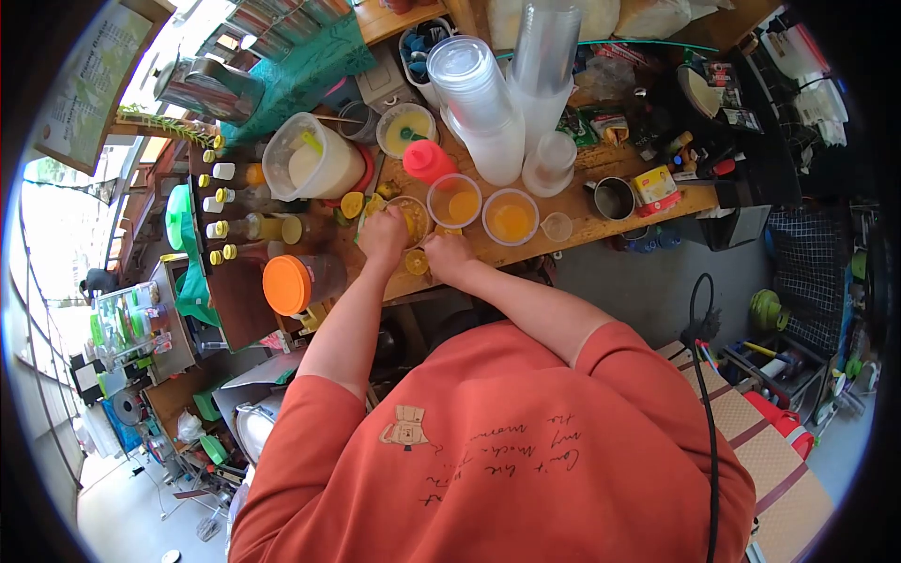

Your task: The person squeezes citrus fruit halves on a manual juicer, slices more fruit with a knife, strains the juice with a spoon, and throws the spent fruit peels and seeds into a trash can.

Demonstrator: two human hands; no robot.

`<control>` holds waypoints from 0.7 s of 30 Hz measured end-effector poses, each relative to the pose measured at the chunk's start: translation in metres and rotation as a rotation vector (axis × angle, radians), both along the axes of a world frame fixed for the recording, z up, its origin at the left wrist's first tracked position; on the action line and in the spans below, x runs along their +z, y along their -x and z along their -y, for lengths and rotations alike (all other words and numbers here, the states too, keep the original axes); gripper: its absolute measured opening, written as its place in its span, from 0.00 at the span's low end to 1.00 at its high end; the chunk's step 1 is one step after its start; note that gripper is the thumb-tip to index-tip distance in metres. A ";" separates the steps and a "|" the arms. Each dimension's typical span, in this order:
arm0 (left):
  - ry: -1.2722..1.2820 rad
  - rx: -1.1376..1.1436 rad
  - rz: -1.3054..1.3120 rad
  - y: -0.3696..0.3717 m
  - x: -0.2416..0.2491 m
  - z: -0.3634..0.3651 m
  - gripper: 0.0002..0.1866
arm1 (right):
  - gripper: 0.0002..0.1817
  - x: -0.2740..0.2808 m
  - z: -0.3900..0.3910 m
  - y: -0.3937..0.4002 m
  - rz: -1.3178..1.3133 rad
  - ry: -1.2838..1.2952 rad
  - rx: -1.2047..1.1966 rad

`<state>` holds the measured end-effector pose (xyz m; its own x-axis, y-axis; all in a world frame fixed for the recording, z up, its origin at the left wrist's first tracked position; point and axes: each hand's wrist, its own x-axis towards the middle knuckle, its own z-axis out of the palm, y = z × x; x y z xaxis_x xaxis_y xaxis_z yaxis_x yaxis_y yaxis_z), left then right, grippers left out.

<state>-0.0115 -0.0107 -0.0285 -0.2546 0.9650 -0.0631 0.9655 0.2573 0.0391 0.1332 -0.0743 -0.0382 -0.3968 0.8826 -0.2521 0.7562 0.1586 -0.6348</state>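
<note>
My left hand (386,235) is closed and pressed down over a round citrus juicer (413,214); whatever lies under its fingers is hidden. Close to the juicer's near right side, my right hand (449,255) has its fingers curled, and what they grip cannot be made out. Between the hands, at the table's near edge, a cut orange half (417,262) shows its face. Another cut orange half (352,205) lies beyond my left hand. Just right of the juicer stand two clear cups holding orange juice, a nearer cup (511,218) and a farther cup (454,200).
Behind the cups are a pink squeeze bottle (428,161) and tall stacks of plastic cups (488,122). A tub of white powder (313,158), an orange-lidded jar (289,284) and several yellow-capped bottles (253,228) stand left. A metal mug (612,199) sits right on the wooden table (582,192).
</note>
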 end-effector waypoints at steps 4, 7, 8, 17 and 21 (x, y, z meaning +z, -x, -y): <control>0.157 -0.050 -0.073 -0.004 0.037 -0.008 0.39 | 0.12 0.005 -0.002 -0.001 0.013 -0.009 0.008; 0.187 -0.294 -0.164 -0.002 0.060 -0.004 0.38 | 0.11 0.005 -0.002 -0.002 0.005 -0.005 0.038; 0.143 -0.459 -0.189 0.001 0.063 0.000 0.37 | 0.11 0.004 -0.001 -0.002 0.007 -0.004 0.034; 0.131 -0.391 -0.098 0.002 0.020 0.002 0.28 | 0.11 0.001 -0.003 -0.003 0.008 0.017 -0.006; 0.232 -0.480 -0.113 -0.002 0.030 -0.005 0.28 | 0.10 0.000 0.003 0.000 -0.029 -0.036 -0.012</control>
<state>-0.0095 -0.0055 0.0015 0.1932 0.9384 -0.2864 0.9717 -0.2235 -0.0769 0.1329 -0.0770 -0.0381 -0.3928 0.8957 -0.2084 0.7397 0.1732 -0.6502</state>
